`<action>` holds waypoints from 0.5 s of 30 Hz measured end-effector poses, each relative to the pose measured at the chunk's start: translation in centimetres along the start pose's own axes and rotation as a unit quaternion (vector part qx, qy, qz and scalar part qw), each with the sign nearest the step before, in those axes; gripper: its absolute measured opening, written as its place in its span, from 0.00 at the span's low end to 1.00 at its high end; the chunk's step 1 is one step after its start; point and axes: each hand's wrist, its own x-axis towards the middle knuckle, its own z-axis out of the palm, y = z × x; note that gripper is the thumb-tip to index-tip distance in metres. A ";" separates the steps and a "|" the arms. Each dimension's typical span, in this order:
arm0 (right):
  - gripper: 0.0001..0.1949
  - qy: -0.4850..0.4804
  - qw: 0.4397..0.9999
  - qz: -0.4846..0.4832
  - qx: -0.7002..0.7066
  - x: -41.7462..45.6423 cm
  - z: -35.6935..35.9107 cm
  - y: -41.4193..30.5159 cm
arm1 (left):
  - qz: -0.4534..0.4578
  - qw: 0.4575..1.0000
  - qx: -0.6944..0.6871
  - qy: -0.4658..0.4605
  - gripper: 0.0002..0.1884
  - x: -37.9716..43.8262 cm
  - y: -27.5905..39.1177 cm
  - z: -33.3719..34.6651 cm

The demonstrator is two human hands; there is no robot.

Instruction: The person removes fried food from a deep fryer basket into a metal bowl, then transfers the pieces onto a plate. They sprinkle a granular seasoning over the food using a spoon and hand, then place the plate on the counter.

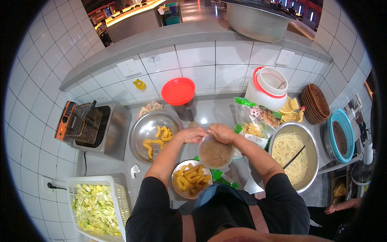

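Observation:
Both my hands meet above the counter's middle, at the far rim of a round clear container (216, 152) filled with a brown, grainy substance. My right hand (222, 133) grips that rim, and my left hand (194, 134) has its fingers drawn together beside it; what the left fingers hold is hidden. Close to the container, on the near side, a white bowl (174, 181) holds curled golden fried pieces (193, 178). Farther left, similar yellow strips (151, 145) lie in a wide steel basin (137, 133). An opened plastic bag (255, 121) of light pieces lies beyond my right forearm.
A steel deep fryer (113, 130) with a wire basket stands left, above a white crate (119, 193) of chopped cabbage. Noodles fill a steel bowl (314, 163) at right. A red-lidded jar (178, 90), white tub (263, 93) and wicker baskets (314, 104) stand behind. A person's hand (331, 208) shows lower right.

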 end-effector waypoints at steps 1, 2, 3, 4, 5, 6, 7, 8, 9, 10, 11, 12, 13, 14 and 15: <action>0.12 0.000 1.000 -0.007 0.003 0.0 0.1 -0.1 | -0.002 1.000 0.025 -0.007 0.06 0.1 0.0 -0.4; 0.13 0.001 1.000 -0.014 0.006 0.1 0.1 -0.2 | -0.007 0.999 0.042 -0.004 0.06 0.2 -0.2 -0.7; 0.14 0.002 1.000 -0.019 0.009 0.0 0.1 -0.3 | -0.013 0.998 0.060 -0.001 0.07 -0.1 0.2 -0.2; 0.14 -0.003 1.000 -0.022 0.014 0.0 0.1 -0.3 | -0.020 0.997 0.078 0.001 0.08 -0.4 0.5 0.3; 0.14 -0.008 0.999 -0.024 0.019 -0.1 -0.1 -0.4 | -0.028 0.995 0.095 -0.003 0.08 -0.6 0.8 0.6; 0.14 -0.014 0.999 -0.027 0.023 -0.1 -0.2 -0.5 | -0.036 0.993 0.112 -0.006 0.07 -0.8 1.0 0.8; 0.14 -0.014 0.999 -0.030 0.022 -0.1 -0.1 -0.4 | -0.043 0.991 0.130 -0.010 0.07 -0.9 1.1 1.0; 0.15 -0.014 0.999 -0.032 0.021 -0.2 0.0 -0.3 | -0.036 0.992 0.122 -0.010 0.07 -0.8 0.8 0.8; 0.15 -0.013 0.999 -0.034 0.021 -0.2 0.1 -0.3 | -0.029 0.993 0.115 -0.010 0.07 -0.7 0.4 0.8; 0.15 -0.013 0.999 -0.035 0.025 -0.1 0.0 -0.3 | -0.021 0.994 0.108 -0.010 0.07 -0.7 0.1 0.7; 0.15 -0.012 0.999 -0.036 0.029 -0.1 -0.1 -0.4 | -0.011 0.994 0.105 0.017 0.06 -0.5 -0.2 0.7; 0.15 -0.013 0.999 -0.034 0.034 -0.2 -0.2 -0.4 | -0.001 0.994 0.101 0.040 0.05 -0.7 -0.1 1.6; 0.15 -0.016 0.999 -0.031 0.035 -0.3 -0.2 -0.4 | 0.008 0.993 0.097 0.064 0.04 -0.8 0.0 2.1; 0.16 -0.018 0.999 -0.029 0.036 -0.3 -0.2 -0.4 | 0.010 0.992 0.117 0.044 0.05 -0.8 0.1 2.0; 0.16 -0.022 0.999 -0.027 0.038 -0.3 -0.2 -0.5 | 0.012 0.990 0.135 0.024 0.06 -0.9 0.3 1.9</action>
